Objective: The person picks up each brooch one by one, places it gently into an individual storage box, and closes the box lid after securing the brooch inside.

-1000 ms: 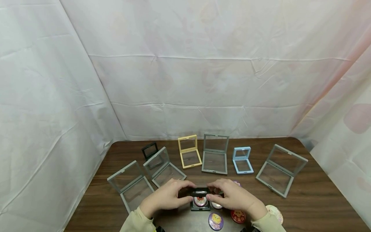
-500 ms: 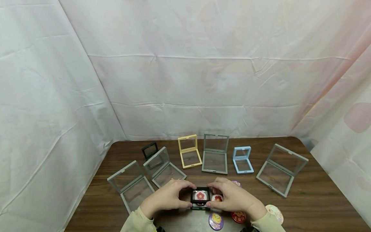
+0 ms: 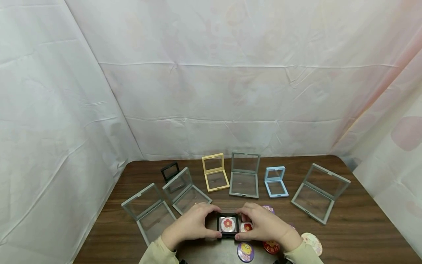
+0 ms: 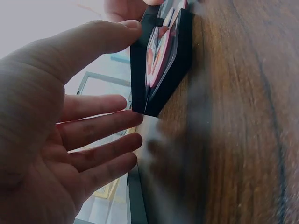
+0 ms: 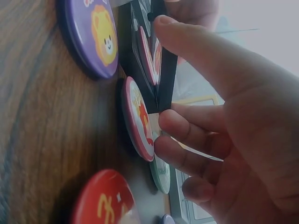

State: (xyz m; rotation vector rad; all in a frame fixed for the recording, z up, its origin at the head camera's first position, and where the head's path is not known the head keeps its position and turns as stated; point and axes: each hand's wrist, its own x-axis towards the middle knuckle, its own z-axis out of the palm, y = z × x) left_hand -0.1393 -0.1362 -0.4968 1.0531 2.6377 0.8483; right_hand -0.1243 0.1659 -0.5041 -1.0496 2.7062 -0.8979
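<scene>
The lid of the black case is now nearly down over its flower badge, which shows through the clear film. That leaves the badge all but enclosed, though both wrist views show a narrow wedge between lid and base, so the case does not look latched.

The case is at 6 o'clock on the worktop. The left grip is clamped on its 9 o'clock side and the right grip on its 3 o'clock side, each with thumb at the front edge and fingertips by the hinge.

Against the frame a second ago, where the lid stands raised at the badge's 12 o'clock, both thumbs are further toward 6 o'clock with it. The loose flower badge at 3 o'clock and the purple badge at 5 o'clock look unmoved.
</scene>
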